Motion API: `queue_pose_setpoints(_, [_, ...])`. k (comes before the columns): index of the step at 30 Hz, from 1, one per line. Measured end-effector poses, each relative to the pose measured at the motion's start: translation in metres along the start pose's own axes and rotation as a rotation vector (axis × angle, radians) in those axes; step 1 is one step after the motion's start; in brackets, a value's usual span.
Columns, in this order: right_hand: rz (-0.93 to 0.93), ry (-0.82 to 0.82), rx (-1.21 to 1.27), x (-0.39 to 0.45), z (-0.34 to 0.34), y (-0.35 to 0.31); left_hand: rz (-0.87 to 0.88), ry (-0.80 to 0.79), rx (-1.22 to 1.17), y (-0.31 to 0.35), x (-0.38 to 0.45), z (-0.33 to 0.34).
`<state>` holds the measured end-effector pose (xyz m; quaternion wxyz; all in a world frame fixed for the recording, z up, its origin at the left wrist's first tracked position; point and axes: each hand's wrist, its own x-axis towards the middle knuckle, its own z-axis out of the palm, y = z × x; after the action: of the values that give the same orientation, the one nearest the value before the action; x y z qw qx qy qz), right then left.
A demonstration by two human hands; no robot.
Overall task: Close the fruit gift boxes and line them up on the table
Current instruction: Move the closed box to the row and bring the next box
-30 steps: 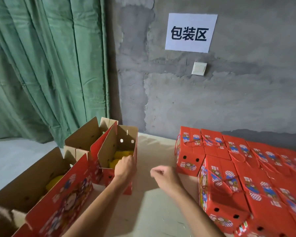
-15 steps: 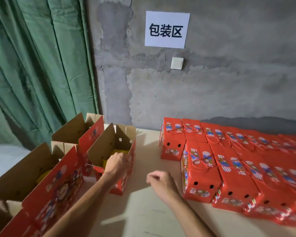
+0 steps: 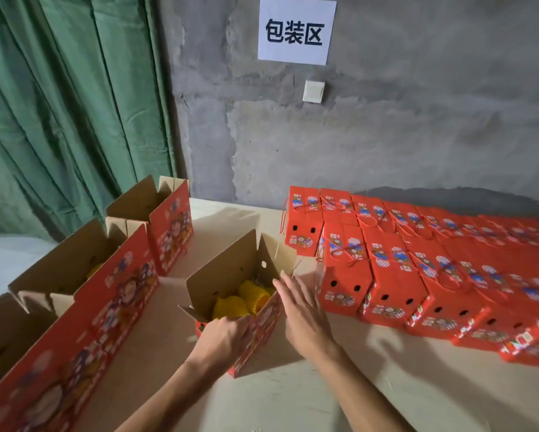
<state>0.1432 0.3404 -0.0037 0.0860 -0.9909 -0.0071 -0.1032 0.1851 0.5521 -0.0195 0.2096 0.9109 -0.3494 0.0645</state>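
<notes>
An open red gift box (image 3: 231, 275) stands in the middle of the table with its brown flaps up. Yellow netted fruit (image 3: 246, 299) lies inside it. My left hand (image 3: 223, 336) grips the box's near edge. My right hand (image 3: 299, 310) lies with straight fingers against the box's right side, fingertips near the rim. Several closed red gift boxes (image 3: 396, 275) with string handles stand in rows on the right half of the table.
Three more open red boxes (image 3: 112, 282) stand in a line along the table's left side, one at the back left (image 3: 165, 213). A green curtain (image 3: 69, 104) hangs at the left, and a concrete wall with a paper sign (image 3: 296, 29) is behind.
My left hand has pulled the open box out of the left line toward the table's middle. My right hand opened from a loose fist and came to the box's right side.
</notes>
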Motion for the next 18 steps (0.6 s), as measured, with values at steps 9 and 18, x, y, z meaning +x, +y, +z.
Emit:
queue_pose_setpoints(9, [-0.324, 0.170, -0.105, -0.051, -0.011, 0.022, 0.115, 0.037, -0.075, 0.028, -0.081, -0.003])
queue_pose_setpoints(18, [-0.247, 0.240, 0.038, -0.125, -0.018, -0.020, -0.077, 0.180, -0.301, 0.031, -0.117, -0.013])
